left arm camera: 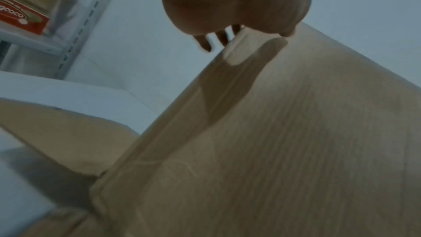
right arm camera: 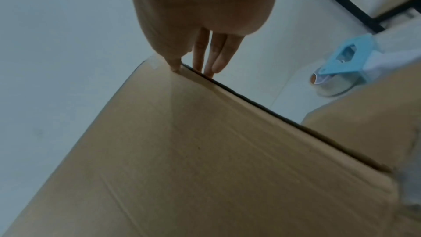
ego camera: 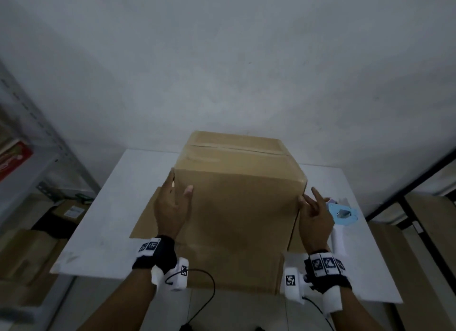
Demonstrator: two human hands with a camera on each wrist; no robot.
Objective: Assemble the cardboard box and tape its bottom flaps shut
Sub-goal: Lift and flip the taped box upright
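Head view: cardboard box (ego camera: pixel 241 207) upright mid-counter (ego camera: pixel 118 195), taped seam uppermost, presumably the bottom turned up for sealing; loose flaps splayed flat on the counter below. Left hand (ego camera: pixel 170 207) and right hand (ego camera: pixel 314 218) at opposite upper corners, each grip wide, fingers straight, thumbs on the near face, likely steadying or turning. Tape dispenser (ego camera: pixel 341 213) parked just right, within reach.

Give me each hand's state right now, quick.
Left hand: open, straight fingers and thumb pressed against the cardboard box's left corner.
Right hand: open, fingertips touching the box's right edge, holding nothing.
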